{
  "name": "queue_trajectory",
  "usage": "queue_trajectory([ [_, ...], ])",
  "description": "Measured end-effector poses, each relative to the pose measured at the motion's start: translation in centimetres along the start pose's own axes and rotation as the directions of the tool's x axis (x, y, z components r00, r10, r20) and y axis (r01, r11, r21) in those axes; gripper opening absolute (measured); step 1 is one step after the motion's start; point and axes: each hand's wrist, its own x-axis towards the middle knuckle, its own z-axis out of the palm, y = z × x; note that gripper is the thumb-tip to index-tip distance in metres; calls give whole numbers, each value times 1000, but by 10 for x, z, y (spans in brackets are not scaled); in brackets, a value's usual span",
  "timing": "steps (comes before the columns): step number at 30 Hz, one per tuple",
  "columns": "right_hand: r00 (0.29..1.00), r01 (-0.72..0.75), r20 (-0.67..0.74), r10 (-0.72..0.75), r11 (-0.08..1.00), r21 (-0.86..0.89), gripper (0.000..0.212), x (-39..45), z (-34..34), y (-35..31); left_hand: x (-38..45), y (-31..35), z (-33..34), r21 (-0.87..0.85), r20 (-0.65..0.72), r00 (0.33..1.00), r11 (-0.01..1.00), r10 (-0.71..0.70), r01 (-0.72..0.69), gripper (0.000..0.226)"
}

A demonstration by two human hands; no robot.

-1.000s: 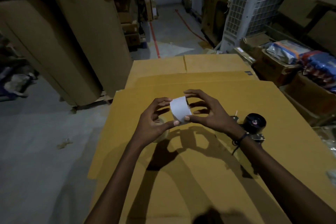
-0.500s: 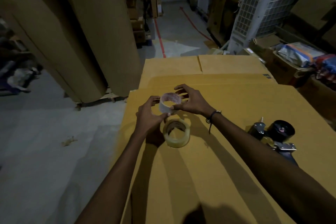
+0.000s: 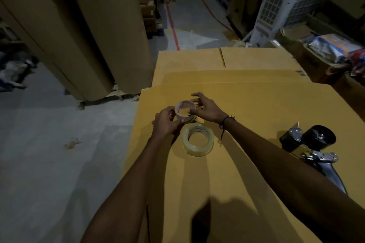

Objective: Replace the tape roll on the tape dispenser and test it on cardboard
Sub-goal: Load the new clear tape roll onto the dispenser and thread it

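Observation:
Both my hands hold an empty pale tape core (image 3: 185, 109) just above the flat cardboard sheet (image 3: 246, 108). My left hand (image 3: 166, 123) grips its near left side and my right hand (image 3: 207, 109) pinches its right rim. Directly below them a full roll of clear tape (image 3: 198, 140) lies flat on the cardboard. The tape dispenser (image 3: 314, 145), black roller and metal frame, lies on its side at the right, behind my right forearm, with no roll on it.
Stacked cardboard sheets form the work surface, with their left edge dropping to the grey floor (image 3: 59, 154). Tall cardboard bundles (image 3: 79, 25) stand at the left rear. A white air cooler (image 3: 286, 2) and boxes of goods (image 3: 335, 45) crowd the right.
My hands carried the empty core left and down toward the cardboard, turning it so its open end faces up. The view swung left, bringing the full roll into sight.

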Motion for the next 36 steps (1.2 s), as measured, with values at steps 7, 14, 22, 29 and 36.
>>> queue_trajectory([
  [7,987,41,-157,-29,997,69,72,-43,-9,-8,-57,33,-36,-168,-99,995,986,-14,-3,45],
  [14,963,85,-267,-37,982,169,63,-134,-3,9,-124,24,-31,-310,-107,994,950,3,-37,25],
  [22,944,52,-329,18,978,203,64,-186,18,34,-173,23,-8,-345,-103,994,939,-37,-1,33],
  [29,979,-16,-202,33,996,82,93,-164,16,25,-160,43,-8,-282,-35,999,959,16,-25,50],
  [36,995,17,-99,-20,999,-34,103,-163,17,13,-162,47,-6,-248,-10,1000,969,22,-23,47],
])
